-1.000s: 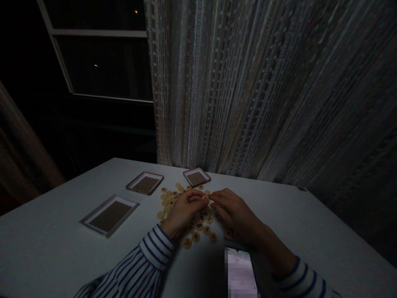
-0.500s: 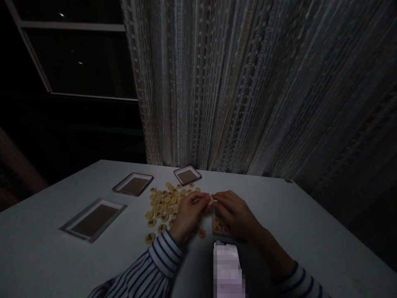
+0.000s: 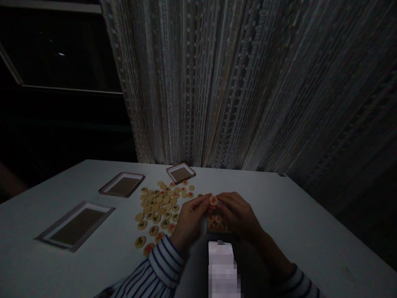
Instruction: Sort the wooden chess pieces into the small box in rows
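Observation:
Between my two hands is a round wooden xiangqi piece with a red character facing me. My left hand pinches its left side with thumb and forefinger. On its right side, the fingers of my right hand are closed against it. Just below, partly covered by my right hand, a small box contains several red-marked pieces. To the left of my left hand spreads a loose heap of xiangqi pieces, some blank side up, others with black or red characters.
Three shallow trays lie on the white table: one at near left, one behind it, one at the back. A lit phone is in front of me. A string curtain hangs beyond the table.
The piece between my hands has turned so its red character faces me. My view has shifted slightly to the right. Both hands remain together over the box.

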Demonstrator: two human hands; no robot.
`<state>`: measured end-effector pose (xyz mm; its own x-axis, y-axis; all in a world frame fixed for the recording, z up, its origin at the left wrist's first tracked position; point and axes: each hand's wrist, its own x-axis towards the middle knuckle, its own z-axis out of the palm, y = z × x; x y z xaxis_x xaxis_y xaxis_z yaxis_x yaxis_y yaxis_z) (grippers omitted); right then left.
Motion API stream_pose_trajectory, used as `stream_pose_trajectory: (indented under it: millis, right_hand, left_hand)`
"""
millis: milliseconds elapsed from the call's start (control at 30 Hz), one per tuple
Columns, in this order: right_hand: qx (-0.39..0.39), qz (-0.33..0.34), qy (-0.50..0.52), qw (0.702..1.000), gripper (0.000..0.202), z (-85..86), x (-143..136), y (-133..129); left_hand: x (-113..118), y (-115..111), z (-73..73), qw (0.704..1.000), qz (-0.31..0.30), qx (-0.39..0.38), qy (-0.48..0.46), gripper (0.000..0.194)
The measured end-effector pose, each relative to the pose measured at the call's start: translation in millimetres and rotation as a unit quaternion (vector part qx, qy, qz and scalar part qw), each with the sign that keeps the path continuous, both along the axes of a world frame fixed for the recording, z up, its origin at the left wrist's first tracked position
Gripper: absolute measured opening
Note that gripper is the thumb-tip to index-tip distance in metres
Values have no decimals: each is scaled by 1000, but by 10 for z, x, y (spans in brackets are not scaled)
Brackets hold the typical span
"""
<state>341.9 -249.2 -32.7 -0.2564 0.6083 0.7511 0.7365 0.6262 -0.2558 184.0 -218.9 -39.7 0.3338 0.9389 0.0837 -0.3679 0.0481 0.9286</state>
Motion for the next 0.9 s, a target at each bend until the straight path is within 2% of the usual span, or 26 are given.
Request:
stream_pose_trajectory:
  millis: [200, 533, 700, 900]
  right_hand:
    - [-3, -9, -25, 1000, 18, -72, 5, -19]
    - [-48, -16, -46, 998, 23, -195, 44, -27]
    - [-65, -26, -48, 996, 24, -248, 56, -13]
    - [-38, -48, -47, 997, 20, -199, 142, -27]
  left_hand:
    - [37, 11, -107, 999, 29, -6, 32, 35]
    - [61, -18, -140, 1000, 19, -23, 6, 23]
    - [66, -22, -161, 1000, -2, -21, 8, 24]
    - [56, 15, -205, 992, 75, 27, 99, 20]
